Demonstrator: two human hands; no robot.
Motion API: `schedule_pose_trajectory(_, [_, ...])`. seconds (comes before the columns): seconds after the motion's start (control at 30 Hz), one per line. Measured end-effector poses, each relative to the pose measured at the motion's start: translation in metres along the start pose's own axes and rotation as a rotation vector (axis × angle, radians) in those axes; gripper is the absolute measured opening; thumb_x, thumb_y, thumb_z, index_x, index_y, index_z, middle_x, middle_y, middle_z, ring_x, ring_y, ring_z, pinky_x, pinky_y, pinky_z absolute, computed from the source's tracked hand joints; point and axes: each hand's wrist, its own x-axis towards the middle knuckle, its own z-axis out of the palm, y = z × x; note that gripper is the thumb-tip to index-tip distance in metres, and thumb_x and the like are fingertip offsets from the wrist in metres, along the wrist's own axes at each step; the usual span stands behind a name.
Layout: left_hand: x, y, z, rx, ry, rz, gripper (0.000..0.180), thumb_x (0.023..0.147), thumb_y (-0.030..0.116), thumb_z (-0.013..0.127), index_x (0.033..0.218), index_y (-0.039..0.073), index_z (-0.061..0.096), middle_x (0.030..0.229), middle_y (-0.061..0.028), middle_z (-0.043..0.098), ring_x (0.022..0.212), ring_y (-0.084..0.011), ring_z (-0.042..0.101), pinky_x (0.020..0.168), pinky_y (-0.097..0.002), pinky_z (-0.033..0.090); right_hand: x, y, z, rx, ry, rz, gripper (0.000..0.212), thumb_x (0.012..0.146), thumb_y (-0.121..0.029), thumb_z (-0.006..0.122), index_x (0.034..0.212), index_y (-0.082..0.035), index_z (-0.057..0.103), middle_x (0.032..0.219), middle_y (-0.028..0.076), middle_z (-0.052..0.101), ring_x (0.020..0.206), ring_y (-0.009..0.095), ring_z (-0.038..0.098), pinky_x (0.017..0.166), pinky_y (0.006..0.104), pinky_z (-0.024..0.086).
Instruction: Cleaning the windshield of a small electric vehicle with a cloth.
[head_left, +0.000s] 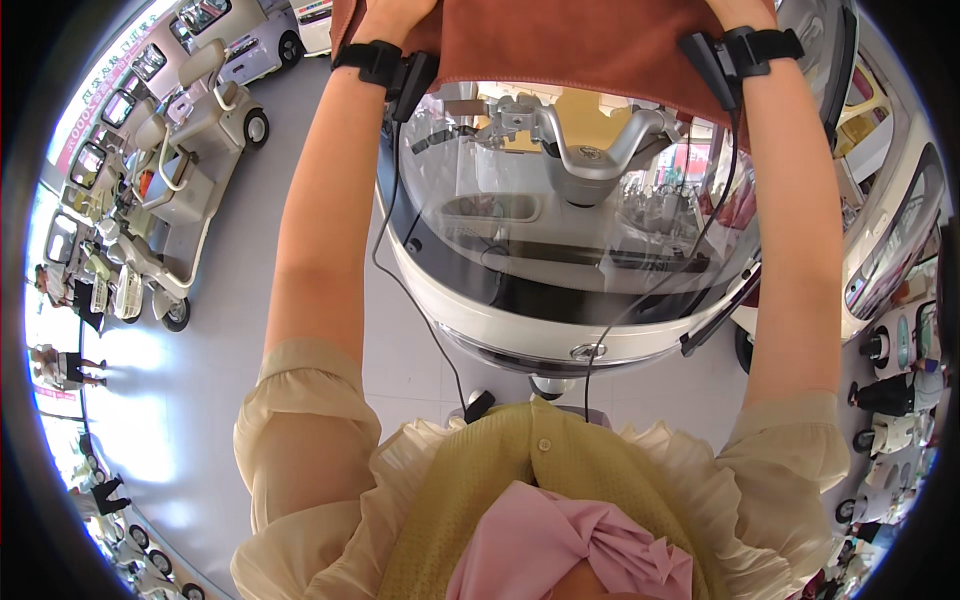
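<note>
Brown cloth (570, 40) sits at twelve o'clock, pressed on the scooter's clear windshield (560, 230). I hold its edge with my left hand (392, 15) and right hand (738, 10); finger grip is cropped, so I cannot tell. Most glass below lies uncovered.

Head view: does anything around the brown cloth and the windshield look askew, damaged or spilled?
Nothing stands out. Both hands, left and right, hold the brown cloth flat against the top of the clear windshield of a small white vehicle. The glass shows reflections but no visible cracks, and the grey floor shows no spill.
</note>
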Motion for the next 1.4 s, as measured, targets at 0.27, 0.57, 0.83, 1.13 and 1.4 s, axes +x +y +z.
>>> schedule_pose_trajectory(0.27, [-0.044, 0.002, -0.024, -0.175, 0.050, -0.024, 0.096, 0.090, 0.028, 0.065, 0.154, -0.001, -0.001, 0.154, -0.0315, 0.022, 0.137, -0.0440, 0.034, 0.113, -0.0435, 0.031, -0.045, -0.038, 0.000, 0.005, 0.072, -0.097, 0.055, 0.100, -0.038, 0.044, 0.142, -0.003, 0.041, 0.142, 0.025, 0.041, 0.134, 0.045, 0.033, 0.113, 0.0535, 0.026])
schedule_pose_trajectory(0.57, [-0.171, 0.009, -0.063, -0.235, -0.189, -0.257, 0.088, 0.088, 0.041, 0.062, 0.153, 0.000, 0.018, 0.154, -0.0331, 0.019, 0.142, -0.0490, 0.019, 0.117, -0.0512, 0.016, -0.148, -0.095, 0.001, 0.080, 0.087, -0.167, 0.046, 0.096, -0.037, 0.055, 0.133, -0.011, 0.053, 0.111, 0.016, 0.064, 0.092, 0.033, 0.065, 0.075, 0.0428, 0.053])
schedule_pose_trajectory(0.83, [-0.298, 0.040, -0.124, -0.256, -0.391, -0.726, 0.072, 0.093, 0.033, 0.061, 0.140, -0.013, 0.031, 0.141, -0.0331, 0.040, 0.132, -0.0468, 0.037, 0.111, -0.0461, 0.029, -0.264, -0.141, 0.009, 0.469, -0.166, 0.059, 0.041, 0.093, -0.028, 0.061, 0.129, -0.008, 0.058, 0.119, 0.019, 0.064, 0.112, 0.038, 0.059, 0.096, 0.0448, 0.048])
schedule_pose_trajectory(1.13, [-0.377, 0.087, -0.165, -0.077, -0.733, -0.195, 0.056, 0.090, 0.017, 0.059, 0.143, 0.004, 0.043, 0.136, -0.0239, 0.045, 0.126, -0.0464, 0.040, 0.109, -0.0543, 0.029, -0.421, -0.129, 0.022, 0.500, -0.282, 0.083, 0.031, 0.091, -0.024, 0.064, 0.120, -0.014, 0.065, 0.114, 0.013, 0.067, 0.109, 0.033, 0.062, 0.093, 0.0424, 0.049])
schedule_pose_trajectory(1.4, [-0.271, 0.105, -0.115, -0.299, -0.852, -0.071, 0.069, 0.087, 0.013, 0.062, 0.146, -0.005, 0.031, 0.113, -0.0265, 0.059, 0.103, -0.0433, 0.056, 0.086, -0.0498, 0.043, -0.391, -0.017, -0.001, 0.093, -0.167, 0.391, 0.028, 0.091, -0.024, 0.060, 0.108, -0.002, 0.059, 0.103, 0.025, 0.062, 0.092, 0.046, 0.057, 0.083, 0.0534, 0.045])
